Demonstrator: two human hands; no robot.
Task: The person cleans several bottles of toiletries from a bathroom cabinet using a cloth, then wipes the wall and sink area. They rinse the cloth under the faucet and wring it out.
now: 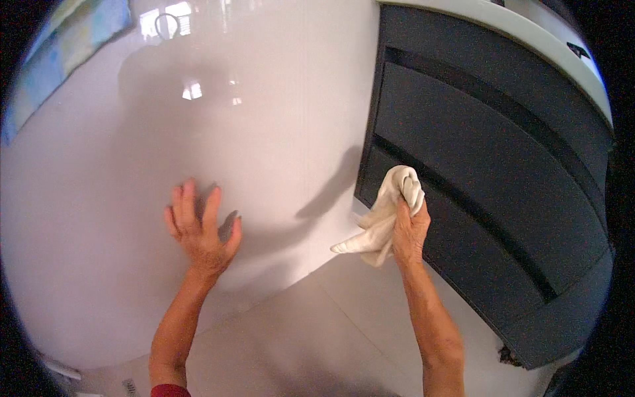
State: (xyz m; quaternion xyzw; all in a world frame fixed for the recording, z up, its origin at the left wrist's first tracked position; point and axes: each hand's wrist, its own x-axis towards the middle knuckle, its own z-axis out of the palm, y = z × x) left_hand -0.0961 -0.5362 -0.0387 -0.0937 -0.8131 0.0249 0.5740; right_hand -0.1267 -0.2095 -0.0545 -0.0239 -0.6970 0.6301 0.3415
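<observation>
Right hand (pixel 411 230) grips cream cloth (pixel 382 221) in front of dark cabinet (pixel 489 145), probably bunched for control, tail loose. Left hand (pixel 204 237) empty, fingers wide at white wall (pixel 278 126), likely for balance; contact unclear.

A dark red cloth sleeve (pixel 170 391) shows at the near end of the slender left forearm (pixel 180 324); the left hand (pixel 204 241), right hand (pixel 411 233) and right forearm (pixel 433 321) are bare.
</observation>
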